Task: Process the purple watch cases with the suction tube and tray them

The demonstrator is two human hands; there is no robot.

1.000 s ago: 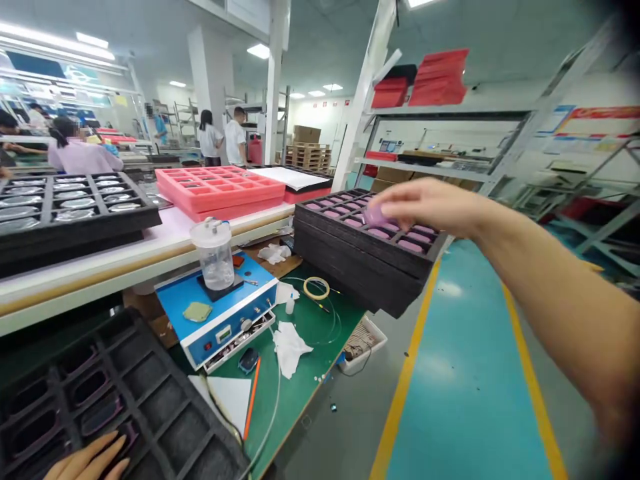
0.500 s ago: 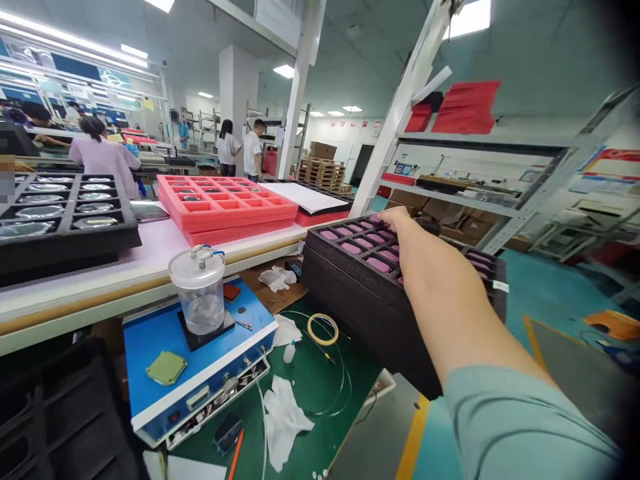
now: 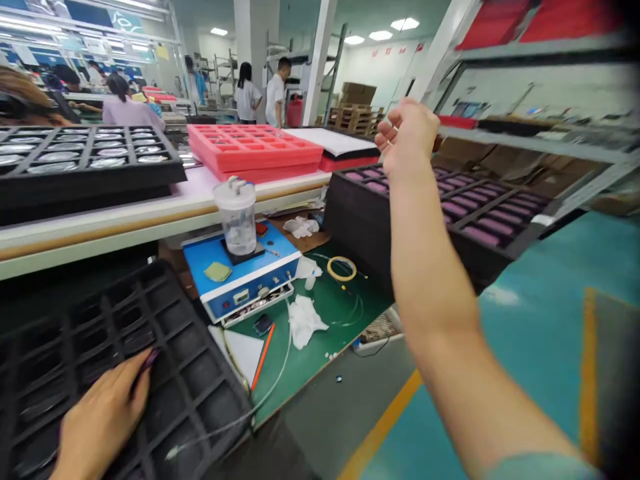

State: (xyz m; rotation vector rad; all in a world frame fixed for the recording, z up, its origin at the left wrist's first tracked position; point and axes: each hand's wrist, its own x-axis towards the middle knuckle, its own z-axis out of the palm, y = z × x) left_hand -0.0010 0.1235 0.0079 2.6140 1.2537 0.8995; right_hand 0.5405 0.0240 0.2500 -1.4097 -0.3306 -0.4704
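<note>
My left hand point(image 3: 107, 407) rests over a black compartment tray point(image 3: 187, 373) at the lower left. Its thumb and fingers close on a small dark purple piece point(image 3: 149, 359). Clear-edged pieces lie in some of the tray's left compartments. My right hand point(image 3: 407, 133) is raised above a deep black tray stack point(image 3: 357, 213), its fingers curled inward. Whatever those fingers may hold is hidden behind the hand. Purple pieces point(image 3: 483, 235) sit in rows in the stack's top compartments, and my forearm covers part of them.
A blue box point(image 3: 260, 277) bears a clear lidded jar point(image 3: 240, 223). White wipes point(image 3: 305, 322), an orange stick point(image 3: 263, 357) and thin tubing lie on the green mat. Red foam trays point(image 3: 260, 157) and a black tray of round pieces point(image 3: 95, 177) stand on the bench. People are farther back.
My right hand has lifted off the purple pieces. My left hand has come into view over the lower-left tray. The view has shifted, showing more of both black trays.
</note>
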